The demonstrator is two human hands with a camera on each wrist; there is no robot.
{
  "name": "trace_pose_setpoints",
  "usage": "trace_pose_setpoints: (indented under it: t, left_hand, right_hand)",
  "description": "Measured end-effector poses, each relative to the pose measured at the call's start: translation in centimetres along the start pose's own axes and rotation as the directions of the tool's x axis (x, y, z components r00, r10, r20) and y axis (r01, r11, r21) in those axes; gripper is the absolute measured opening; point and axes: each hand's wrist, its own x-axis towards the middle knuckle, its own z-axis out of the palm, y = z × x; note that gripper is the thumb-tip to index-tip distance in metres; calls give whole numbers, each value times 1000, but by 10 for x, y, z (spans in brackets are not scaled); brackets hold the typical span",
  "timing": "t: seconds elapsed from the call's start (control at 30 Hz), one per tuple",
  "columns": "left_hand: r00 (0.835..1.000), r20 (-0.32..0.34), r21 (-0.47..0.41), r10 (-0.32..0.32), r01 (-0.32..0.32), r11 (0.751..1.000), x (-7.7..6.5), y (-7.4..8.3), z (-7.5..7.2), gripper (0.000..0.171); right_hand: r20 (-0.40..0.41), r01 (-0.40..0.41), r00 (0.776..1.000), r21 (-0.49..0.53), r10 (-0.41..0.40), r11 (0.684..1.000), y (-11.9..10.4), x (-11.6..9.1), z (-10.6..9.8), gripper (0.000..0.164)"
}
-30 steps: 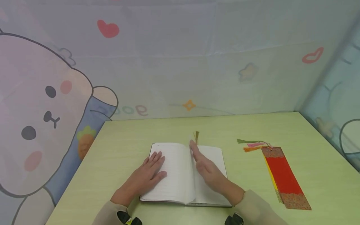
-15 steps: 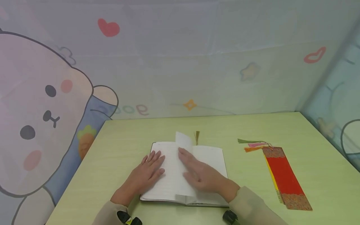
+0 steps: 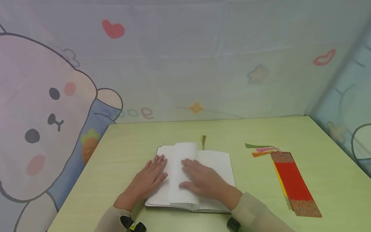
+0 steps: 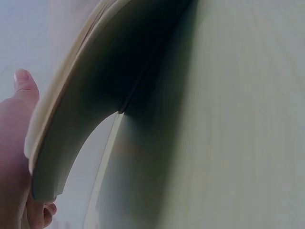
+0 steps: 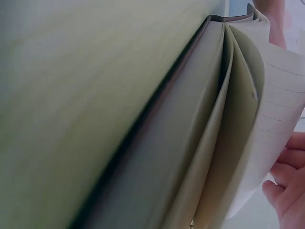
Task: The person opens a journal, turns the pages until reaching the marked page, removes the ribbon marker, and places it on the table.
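An open lined notebook (image 3: 217, 161) lies on the table in the head view. My left hand (image 3: 146, 184) rests flat on its left page, fingers spread. Over the middle, a page (image 3: 184, 151) curves up from the spine and leans leftward. My right hand (image 3: 204, 181) presses on this page, its fingers fairly straight and the thumb apart. In the right wrist view, the fingers of the right hand (image 5: 290, 181) touch the lined page (image 5: 281, 102). From the notebook's far edge sticks out a green tassel (image 3: 204, 141); whatever it hangs from is hidden among the pages.
Right of the notebook lies a red bookmark (image 3: 292, 180) with patterned ends, partly covering a yellow one (image 3: 280, 178). Green, pink and orange tassels (image 3: 259, 149) spread from their far end. Behind the pale table (image 3: 139, 133) hangs a printed cloth (image 3: 179, 74).
My right hand has moved left from the spine, carrying a page over from the right side toward the left. The left hand has stayed on the left page.
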Motion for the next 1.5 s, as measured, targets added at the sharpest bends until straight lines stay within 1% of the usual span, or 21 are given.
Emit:
trace_pose_setpoints:
  t: [0.03, 0.1, 0.13, 0.2, 0.4, 0.57, 0.73, 0.87, 1.03, 1.13, 1.23, 1.37, 1.43, 1.5]
  left_hand:
    - [1000, -1, 0, 1, -1, 1000, 1, 0, -1, 56]
    - [1000, -2, 5, 3, -3, 1000, 3, -1, -3, 56]
    - [1000, -4, 8, 8, -8, 1000, 4, -1, -3, 56]
    - [1000, -7, 13, 17, -17, 1000, 6, -2, -5, 56]
    - [999, -28, 66, 45, -43, 997, 13, -2, -7, 61]
    - [998, -36, 137, 54, -49, 989, 16, -2, -7, 61]
    - [999, -23, 182, 46, -41, 982, 19, -1, -7, 66]
    - [999, -9, 168, 48, -46, 985, 21, 0, -8, 66]
    - [996, -5, 115, 84, -82, 990, 19, -1, -8, 54]
    - [996, -6, 61, 86, -86, 994, 17, -2, -8, 50]
    - [997, 15, 8, 71, -71, 997, 16, -3, -7, 47]
    - [998, 51, -46, 32, -29, 999, 13, -2, -6, 46]
    - [998, 63, -65, 12, -8, 998, 12, -2, -6, 48]
    - [998, 60, -73, 3, 1, 997, 11, -3, -4, 54]
  right_hand:
    - [56, -20, 998, 8, 19, 1000, -1, 0, 0, 56]
    - [150, -53, 987, 20, 49, 998, -2, 1, -1, 58]
    - [185, -59, 981, 19, 55, 998, -3, 1, -1, 59]
    - [218, -54, 975, 30, 47, 998, -4, 2, 0, 60]
    - [214, -12, 977, 17, 8, 1000, -6, 5, 6, 62]
    - [211, -3, 978, 19, -1, 1000, -7, 7, 6, 61]
    - [229, -10, 973, 16, 6, 1000, -6, 8, 7, 62]
    - [257, -38, 966, 36, 28, 999, -5, 8, 5, 64]
    - [261, -70, 964, 42, 57, 997, 0, 4, -1, 63]
    - [248, -105, 965, 51, 89, 993, 5, 0, -4, 62]
    - [245, -159, 959, 61, 140, 985, 11, -6, -7, 62]
    - [259, -226, 944, 59, 204, 972, 20, -16, -13, 62]
    - [265, -248, 938, 56, 225, 967, 25, -22, -18, 62]
    - [260, -269, 934, 61, 245, 961, 30, -29, -22, 61]
